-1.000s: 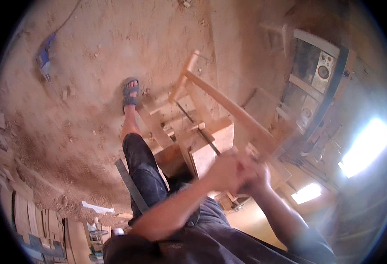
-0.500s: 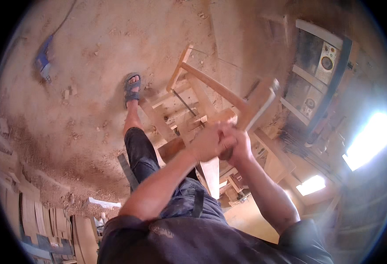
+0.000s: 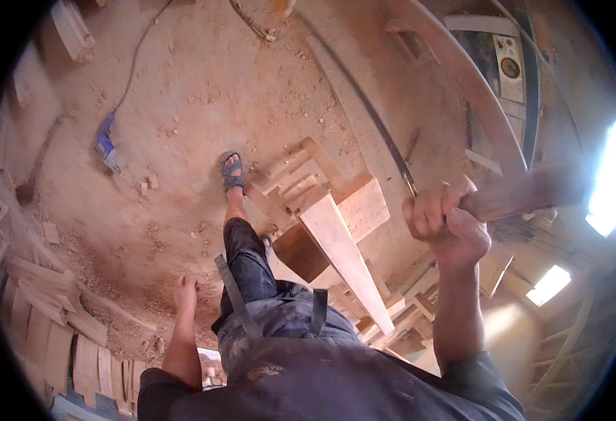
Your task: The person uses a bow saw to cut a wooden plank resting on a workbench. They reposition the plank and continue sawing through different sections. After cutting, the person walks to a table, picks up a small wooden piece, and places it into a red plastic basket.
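In my right hand (image 3: 451,221), raised at the right, the fingers are wrapped round the wooden end piece of a frame saw (image 3: 490,112). Its long dark blade (image 3: 364,102) reaches away toward the top, and the wooden middle bar bends beside it. Part of the saw runs out of the picture. My left hand (image 3: 187,289) hangs low at my left side, apart from everything, its fingers curled with nothing visible in them. Between the two hands a long pale wooden board (image 3: 339,245) lies on a wooden block (image 3: 365,205) in front of my legs.
A blue corded power tool (image 3: 106,144) lies on the dusty floor at the left. Stacked boards (image 3: 59,344) line the lower left. Wood offcuts (image 3: 399,319) lie right of my waist. A panel with a round dial (image 3: 510,67) stands at the far right.
My left hand has come off the saw and dropped to my left side. My right hand has carried the saw up and to the right, away from the pale board.
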### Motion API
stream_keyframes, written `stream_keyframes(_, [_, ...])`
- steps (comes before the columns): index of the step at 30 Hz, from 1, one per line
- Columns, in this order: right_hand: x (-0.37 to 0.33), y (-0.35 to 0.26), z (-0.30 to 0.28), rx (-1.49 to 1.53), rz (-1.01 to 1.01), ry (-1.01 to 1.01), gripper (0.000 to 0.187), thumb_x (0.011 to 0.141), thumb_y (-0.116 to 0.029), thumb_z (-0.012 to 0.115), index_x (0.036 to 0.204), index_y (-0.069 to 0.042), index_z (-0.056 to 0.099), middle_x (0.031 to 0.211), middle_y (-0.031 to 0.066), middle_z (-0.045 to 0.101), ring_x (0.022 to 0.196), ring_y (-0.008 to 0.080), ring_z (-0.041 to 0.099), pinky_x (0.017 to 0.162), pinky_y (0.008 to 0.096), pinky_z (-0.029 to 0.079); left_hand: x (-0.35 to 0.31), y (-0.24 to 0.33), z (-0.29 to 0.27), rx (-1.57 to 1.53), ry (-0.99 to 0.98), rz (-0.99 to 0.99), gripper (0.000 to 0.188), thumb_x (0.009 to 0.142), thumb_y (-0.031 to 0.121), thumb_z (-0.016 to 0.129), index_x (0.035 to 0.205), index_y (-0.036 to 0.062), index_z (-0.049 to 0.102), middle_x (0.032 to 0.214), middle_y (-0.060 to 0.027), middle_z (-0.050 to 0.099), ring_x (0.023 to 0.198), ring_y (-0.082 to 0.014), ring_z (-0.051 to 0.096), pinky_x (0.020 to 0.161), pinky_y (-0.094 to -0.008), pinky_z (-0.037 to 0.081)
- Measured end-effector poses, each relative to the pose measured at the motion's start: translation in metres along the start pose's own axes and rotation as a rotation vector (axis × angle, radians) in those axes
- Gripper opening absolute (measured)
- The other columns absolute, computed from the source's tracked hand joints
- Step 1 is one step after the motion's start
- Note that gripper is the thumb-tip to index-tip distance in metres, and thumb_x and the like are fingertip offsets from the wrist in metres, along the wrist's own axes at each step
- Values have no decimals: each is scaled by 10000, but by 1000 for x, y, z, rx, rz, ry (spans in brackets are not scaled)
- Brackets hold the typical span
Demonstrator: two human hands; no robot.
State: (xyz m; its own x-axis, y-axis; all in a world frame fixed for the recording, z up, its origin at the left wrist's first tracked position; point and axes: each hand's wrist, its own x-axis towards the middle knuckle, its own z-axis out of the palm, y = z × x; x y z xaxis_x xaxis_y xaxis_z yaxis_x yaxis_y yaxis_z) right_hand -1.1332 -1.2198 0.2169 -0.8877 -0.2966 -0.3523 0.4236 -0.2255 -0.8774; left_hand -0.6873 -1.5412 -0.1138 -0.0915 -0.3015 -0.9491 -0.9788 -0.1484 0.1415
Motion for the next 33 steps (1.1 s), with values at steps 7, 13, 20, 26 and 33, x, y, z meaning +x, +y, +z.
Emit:
stream_keyframes(7, [-185, 23, -34, -688, -81, 556, 301, 817, -83, 686, 655, -74, 433, 624, 29, 498, 522, 97, 440, 489, 279, 353, -46, -78, -84, -12, 120, 137, 385, 930, 186, 580, 1237, -47, 589, 879, -96, 667, 716, -168, 639, 659, -297, 541])
stream_keyframes(13, [-346, 68, -46, -12, -5, 926, 278, 770, -38, 645, 633, -107, 413, 500, 25, 429, 374, 122, 410, 343, 275, 248, -75, -43, -70, 154, 0, 437, 412, 912, 221, 612, 1205, -67, 614, 878, -99, 688, 767, -171, 663, 665, -318, 534])
stream_keyframes(20, [-445, 130, -38, 93, 43, 1042, 216, 823, -148, 654, 699, -97, 484, 496, 18, 441, 350, 126, 392, 328, 270, 283, -71, -37, -54, 238, 179, 783, 430, 883, 325, 634, 1168, 4, 665, 937, -165, 719, 839, -289, 695, 748, -411, 535])
stream_keyframes(26, [-450, 183, -72, 173, 45, 1035, 361, 889, -357, 589, 663, -195, 359, 463, -35, 322, 327, 90, 312, 282, 265, 232, -71, -34, -69, 486, 124, 787, 283, 857, 288, 597, 946, 31, 674, 801, -205, 634, 801, -316, 621, 708, -442, 506])
stream_keyframes(33, [-324, 194, -58, -581, -139, 688, 368, 980, -477, 536, 750, -192, 580, 588, -42, 493, 440, 78, 426, 371, 243, 334, -52, -35, -154, 408, 189, 888, 356, 899, 285, 531, 1024, -18, 671, 827, -146, 662, 792, -234, 641, 700, -400, 508])
